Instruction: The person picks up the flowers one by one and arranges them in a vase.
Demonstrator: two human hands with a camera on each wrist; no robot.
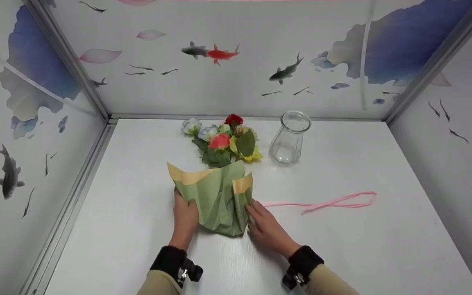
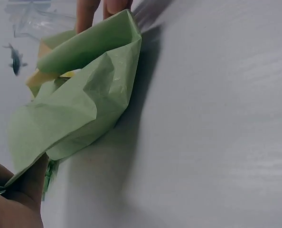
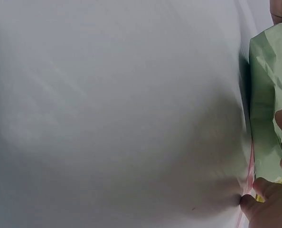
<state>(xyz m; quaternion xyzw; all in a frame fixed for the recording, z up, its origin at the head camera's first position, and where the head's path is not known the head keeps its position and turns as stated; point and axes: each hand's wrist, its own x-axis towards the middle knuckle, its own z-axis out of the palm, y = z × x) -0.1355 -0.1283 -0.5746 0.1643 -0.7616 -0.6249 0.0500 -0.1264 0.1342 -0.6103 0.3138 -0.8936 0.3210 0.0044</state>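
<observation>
Green wrapping paper [image 1: 215,200] with yellow-tan top edges is creased and folded in front of a bunch of flowers [image 1: 219,143]. My left hand [image 1: 185,217] pinches its left edge, the thumb on the near face; the left wrist view shows the paper [image 2: 70,114] coming out between thumb and fingers. At the folded right side, my right hand [image 1: 271,227] grips the paper with thumb and fingers at the edge. A pink ribbon [image 1: 338,203] lies on the table, its left end running in behind the right hand. The flower stems are hidden by the paper.
A clear glass vase [image 1: 288,141] stands at the back, right of the flowers. The white table [image 1: 383,254] is enclosed by walls on the left, back [image 1: 236,90] and right, printed with fish and petals.
</observation>
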